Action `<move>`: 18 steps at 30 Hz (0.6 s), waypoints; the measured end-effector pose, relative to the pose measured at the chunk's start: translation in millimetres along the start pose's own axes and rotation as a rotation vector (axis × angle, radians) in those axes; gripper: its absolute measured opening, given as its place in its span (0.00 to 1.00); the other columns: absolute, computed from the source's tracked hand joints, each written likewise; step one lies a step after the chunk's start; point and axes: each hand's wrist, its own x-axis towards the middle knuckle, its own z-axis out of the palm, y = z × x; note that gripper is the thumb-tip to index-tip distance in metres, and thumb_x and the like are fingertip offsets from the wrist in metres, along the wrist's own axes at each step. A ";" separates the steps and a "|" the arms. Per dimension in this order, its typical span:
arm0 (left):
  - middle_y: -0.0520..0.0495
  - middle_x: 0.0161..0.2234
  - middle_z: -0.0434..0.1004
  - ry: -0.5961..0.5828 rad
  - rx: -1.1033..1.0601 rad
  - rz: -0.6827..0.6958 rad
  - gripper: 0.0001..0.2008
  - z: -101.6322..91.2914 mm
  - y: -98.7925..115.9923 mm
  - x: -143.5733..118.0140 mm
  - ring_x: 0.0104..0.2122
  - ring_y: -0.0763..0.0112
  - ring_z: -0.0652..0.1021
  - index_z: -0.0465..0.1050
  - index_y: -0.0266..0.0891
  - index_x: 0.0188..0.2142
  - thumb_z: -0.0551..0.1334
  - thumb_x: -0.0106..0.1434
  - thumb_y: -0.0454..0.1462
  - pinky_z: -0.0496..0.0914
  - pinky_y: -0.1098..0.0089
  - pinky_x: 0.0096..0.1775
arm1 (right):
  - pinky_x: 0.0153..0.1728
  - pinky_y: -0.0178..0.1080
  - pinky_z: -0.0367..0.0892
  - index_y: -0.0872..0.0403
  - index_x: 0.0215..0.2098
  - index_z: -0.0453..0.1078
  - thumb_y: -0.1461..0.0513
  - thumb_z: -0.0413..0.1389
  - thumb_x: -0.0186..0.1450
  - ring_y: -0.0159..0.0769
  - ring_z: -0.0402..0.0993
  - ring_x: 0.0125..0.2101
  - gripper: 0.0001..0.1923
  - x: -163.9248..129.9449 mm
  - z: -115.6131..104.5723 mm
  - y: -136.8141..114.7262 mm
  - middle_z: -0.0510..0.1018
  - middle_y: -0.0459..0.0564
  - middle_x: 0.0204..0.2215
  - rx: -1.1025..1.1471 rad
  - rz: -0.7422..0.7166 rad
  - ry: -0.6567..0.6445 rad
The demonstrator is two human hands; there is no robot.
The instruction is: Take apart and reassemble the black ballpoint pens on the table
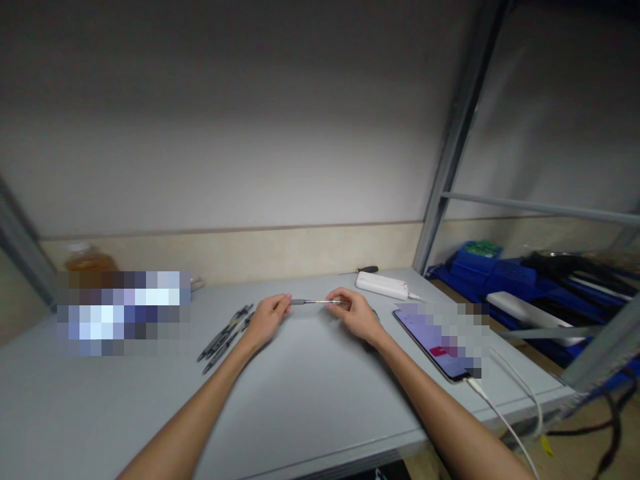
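Observation:
Both my hands hold one thin pen (314,302) level above the grey table (310,393). My left hand (268,319) pinches its grey grip end. My right hand (354,312) pinches the other end, where the slim clear part shows. The pen lies between the two hands, roughly side to side. Several dark pens (226,337) lie in a loose row on the table just left of my left hand.
A phone (434,341) with a lit screen lies right of my right hand, a white cable (505,417) plugged into it. A white power bank (383,285) and a dark screwdriver (367,269) lie at the back. Blue crates (505,280) stand beyond a metal rack post (453,160). An amber bottle (88,258) sits at back left.

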 end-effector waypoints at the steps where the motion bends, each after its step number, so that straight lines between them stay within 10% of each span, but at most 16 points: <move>1: 0.57 0.16 0.55 0.005 -0.007 -0.006 0.24 0.0 -0.3 0.1 0.19 0.75 0.60 0.60 0.39 0.20 0.47 0.61 0.53 0.53 0.73 0.24 | 0.29 0.34 0.64 0.57 0.32 0.70 0.58 0.56 0.56 0.31 0.69 0.26 0.11 0.5 -0.1 0.2 0.74 0.47 0.25 0.039 0.010 -0.002; 9: 0.56 0.12 0.55 -0.027 -0.028 -0.155 0.29 1.0 5.8 -1.6 0.15 0.76 0.59 0.62 0.38 0.15 0.44 0.61 0.55 0.53 0.73 0.22 | 0.29 0.35 0.64 0.57 0.32 0.71 0.58 0.59 0.51 0.31 0.70 0.24 0.13 2.1 -2.4 -0.9 0.74 0.46 0.23 0.279 0.101 0.034; 18: 0.54 0.29 0.69 0.050 -0.357 0.046 0.20 2.1 8.7 -2.3 0.28 0.76 0.71 0.60 0.41 0.41 0.63 0.52 0.45 0.67 0.73 0.34 | 0.29 0.35 0.66 0.57 0.31 0.72 0.60 0.61 0.48 0.30 0.70 0.23 0.13 4.1 -4.2 -0.4 0.75 0.46 0.23 0.386 0.139 0.160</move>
